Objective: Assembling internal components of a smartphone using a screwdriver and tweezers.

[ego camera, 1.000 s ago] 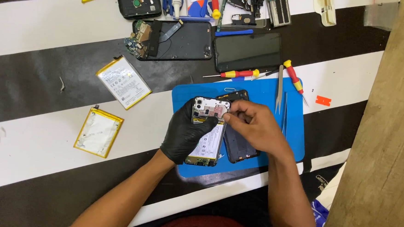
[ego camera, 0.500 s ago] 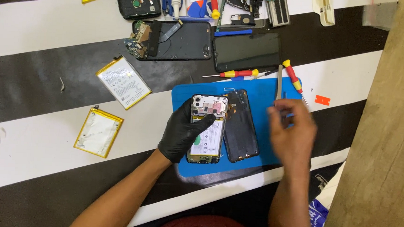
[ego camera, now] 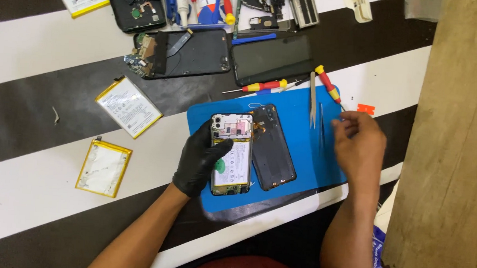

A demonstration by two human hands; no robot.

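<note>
The gloved left hand (ego camera: pixel 200 160) curls round the left edge of the open phone (ego camera: pixel 231 154), fingers pressed against its side, seemingly to keep it from sliding on the blue mat (ego camera: pixel 308 154). The back cover (ego camera: pixel 273 146) lies just beside the phone, inside up. The bare right hand (ego camera: pixel 359 143) hovers at the mat's right edge, fingertips drawn together near the tweezers (ego camera: pixel 312 100); whether they pinch anything, I cannot tell. Screwdrivers (ego camera: pixel 264 87) lie above the mat, two loose batteries (ego camera: pixel 128 106) to the left, other dismantled phones (ego camera: pixel 180 52) beyond. A wooden board (ego camera: pixel 455 145) crowds the right.
</note>
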